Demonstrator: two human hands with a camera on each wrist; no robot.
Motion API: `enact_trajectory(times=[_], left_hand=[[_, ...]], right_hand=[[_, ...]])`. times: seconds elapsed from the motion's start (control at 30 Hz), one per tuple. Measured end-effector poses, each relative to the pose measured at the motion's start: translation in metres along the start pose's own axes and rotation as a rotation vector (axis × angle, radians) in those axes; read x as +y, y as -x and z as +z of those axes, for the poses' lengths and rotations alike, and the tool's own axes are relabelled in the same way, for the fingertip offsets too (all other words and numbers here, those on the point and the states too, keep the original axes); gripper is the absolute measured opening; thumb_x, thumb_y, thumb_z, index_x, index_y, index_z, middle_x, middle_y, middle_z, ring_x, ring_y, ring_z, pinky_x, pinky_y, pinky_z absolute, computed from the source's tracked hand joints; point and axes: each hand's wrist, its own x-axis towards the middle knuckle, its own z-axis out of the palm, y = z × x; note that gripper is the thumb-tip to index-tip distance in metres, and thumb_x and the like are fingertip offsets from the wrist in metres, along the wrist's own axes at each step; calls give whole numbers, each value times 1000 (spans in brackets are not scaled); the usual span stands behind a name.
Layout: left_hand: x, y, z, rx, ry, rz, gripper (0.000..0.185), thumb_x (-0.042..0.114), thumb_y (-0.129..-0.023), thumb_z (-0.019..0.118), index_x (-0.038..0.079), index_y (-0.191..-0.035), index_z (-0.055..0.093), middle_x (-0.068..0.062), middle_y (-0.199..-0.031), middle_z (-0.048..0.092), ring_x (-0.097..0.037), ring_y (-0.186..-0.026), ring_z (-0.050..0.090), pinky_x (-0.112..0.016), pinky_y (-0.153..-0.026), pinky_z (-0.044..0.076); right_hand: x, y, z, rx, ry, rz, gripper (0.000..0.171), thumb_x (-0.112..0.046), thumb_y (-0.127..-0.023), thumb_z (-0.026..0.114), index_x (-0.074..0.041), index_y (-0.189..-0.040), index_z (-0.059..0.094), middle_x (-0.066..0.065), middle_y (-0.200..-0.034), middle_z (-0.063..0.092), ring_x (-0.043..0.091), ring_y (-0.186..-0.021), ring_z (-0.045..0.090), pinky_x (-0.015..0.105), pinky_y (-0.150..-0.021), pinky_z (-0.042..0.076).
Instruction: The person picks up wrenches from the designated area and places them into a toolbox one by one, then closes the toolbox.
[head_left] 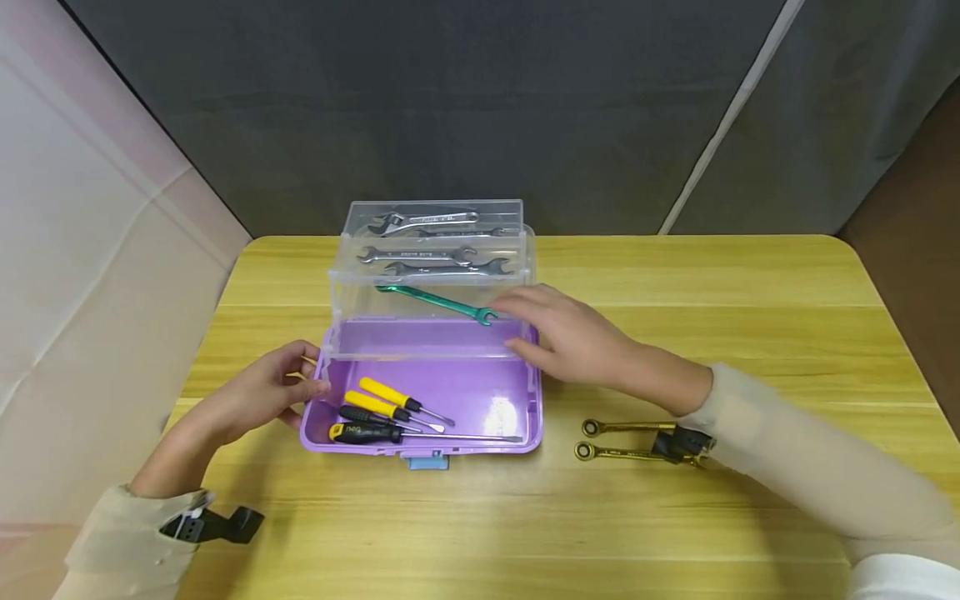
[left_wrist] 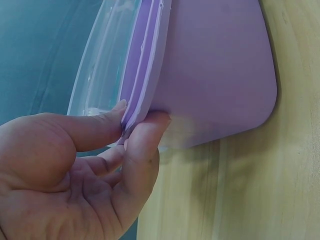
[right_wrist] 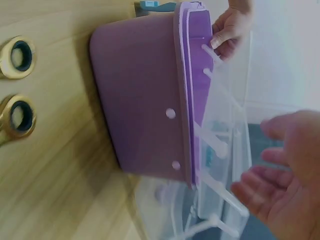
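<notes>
My left hand (head_left: 262, 387) pinches the left rim of a purple toolbox (left_wrist: 215, 65) between thumb and fingers. The lid stands raised with clear stepped trays (head_left: 333, 304) behind the open base. A green wrench (head_left: 438, 300) slants across the lower tray. By that wrench's right end is my right hand (head_left: 566, 333), fingers loosely extended, holding nothing in the right wrist view. Above it, the upper trays hold an adjustable wrench (head_left: 435, 220) and several silver open-end wrenches (head_left: 450, 269). In the base lie two yellow-handled screwdrivers (head_left: 384, 392) and two black-handled screwdrivers (head_left: 367, 433).
Two gold ratchet wrenches (head_left: 615, 452) lie on the wooden table (head_left: 525, 533) right of the box, partly hidden under my right forearm. A blue latch (head_left: 427, 462) juts from the box front. A dark curtain (head_left: 450, 100) hangs behind the table.
</notes>
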Motion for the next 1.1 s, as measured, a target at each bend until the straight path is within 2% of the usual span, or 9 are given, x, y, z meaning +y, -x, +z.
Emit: enact_trajectory(times=[0.27,0.4,0.53,0.83,1.1], left_hand=[[0,0,0,-2,-5,-2,41,7,-101,62,-7,-133,41,-19,-106,53,-28,-88,68,-38,-65,62],[-1,1,0,-3,-3,-4,41,7,-101,62,-7,-134,41,-19,-107,53,-28,-88,68,-38,-65,63],[-1,0,-1,-4,-3,-5,40,6,-101,61,-7,-133,40,-19,-106,53,-28,-88,68,-38,-65,63],[0,1,-1,0,-13,-1,40,6,-102,61,-7,-134,40,-19,-106,52,-27,-88,67,-38,-65,63],[1,0,-1,-2,-21,-2,41,7,-102,61,-7,-134,40,-19,-106,52,-27,-88,67,-38,-66,63]], right_hand=[[8,41,-16,-74,64,-118,69,-32,-99,68,-8,-157,38,12,-163,32,31,-149,32,52,-119,32],[16,61,-18,-132,108,-133,79,-34,-98,69,-6,-160,29,11,-167,20,32,-153,23,52,-121,26],[23,80,-19,-172,120,-113,84,-37,-97,70,-8,-161,25,8,-169,15,29,-154,18,51,-122,25],[38,116,-13,-162,136,-37,83,-39,-94,73,-10,-160,31,9,-168,17,32,-152,23,55,-119,29],[60,150,-1,-105,138,12,79,-32,-91,78,-7,-155,40,18,-163,31,38,-147,33,60,-111,37]])
